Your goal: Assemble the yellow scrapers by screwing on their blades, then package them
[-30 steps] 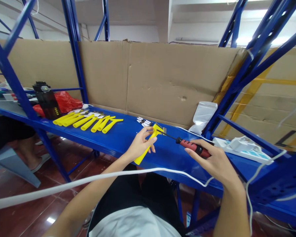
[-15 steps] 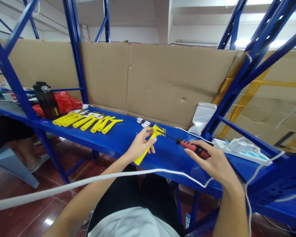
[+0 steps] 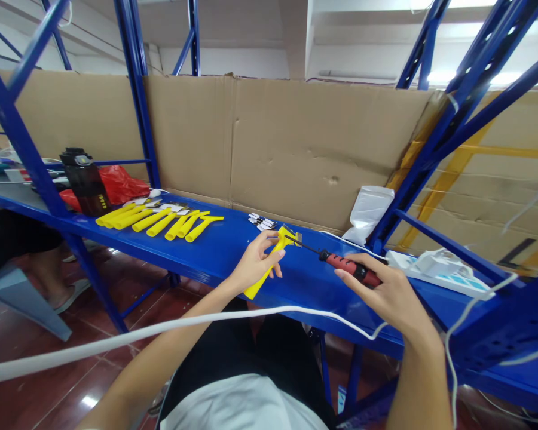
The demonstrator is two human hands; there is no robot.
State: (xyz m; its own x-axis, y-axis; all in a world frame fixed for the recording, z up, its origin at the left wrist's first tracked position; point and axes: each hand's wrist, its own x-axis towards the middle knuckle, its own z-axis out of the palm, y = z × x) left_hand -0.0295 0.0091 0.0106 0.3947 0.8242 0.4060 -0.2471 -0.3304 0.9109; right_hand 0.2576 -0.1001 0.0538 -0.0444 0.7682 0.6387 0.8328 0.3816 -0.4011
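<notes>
- Left hand [image 3: 260,255] curled round a yellow scraper [image 3: 260,283] over the blue desk [image 3: 219,254]; its long axis slants, head away and rightward.
- Right hand [image 3: 388,285] wrapped round a screwdriver [image 3: 341,262], shaft pointing left to the scraper's head.
- Black bottle [image 3: 84,182]: yellow lettering ending "ORD".

A row of scrapers [image 3: 162,223] lies on the bench [image 3: 219,254] left of centre, a bottle [image 3: 84,188] beyond its left end. Mid-frame, another scraper [image 3: 262,280] has a screwdriver [image 3: 347,266] to its right; farther right lies a power strip [image 3: 412,267]. Cardboard [image 3: 269,137] stands behind.
</notes>
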